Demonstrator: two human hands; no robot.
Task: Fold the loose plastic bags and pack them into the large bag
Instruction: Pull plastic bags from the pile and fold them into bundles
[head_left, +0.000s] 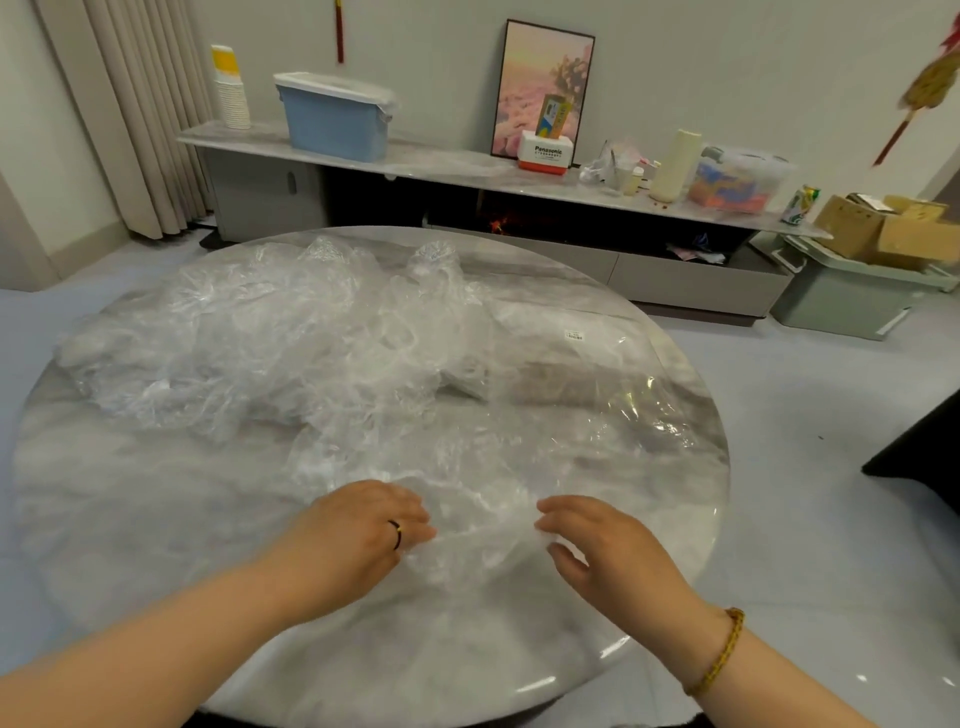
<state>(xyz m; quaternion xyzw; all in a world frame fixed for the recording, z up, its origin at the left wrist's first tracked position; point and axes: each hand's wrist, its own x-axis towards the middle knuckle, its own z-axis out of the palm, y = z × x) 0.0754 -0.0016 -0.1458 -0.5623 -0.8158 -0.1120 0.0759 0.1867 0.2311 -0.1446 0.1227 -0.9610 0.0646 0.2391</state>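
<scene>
My left hand (363, 525) and right hand (592, 545), fingers loosely spread, rest on one clear bag (478, 499) flat on the desk (130, 519). Heap of crumpled bags (249, 338) behind it; large bag (561, 358) at right.

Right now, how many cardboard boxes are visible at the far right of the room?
2: one brown cardboard box atop the pale green plastic bin, another touching its right side. Others may be hidden beyond the frame.

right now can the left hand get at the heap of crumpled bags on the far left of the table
Probably yes. The left hand rests on the clear bag nearest the person, and only bare table lies between it and the heap of crumpled bags; it would need a forward stretch.
</scene>
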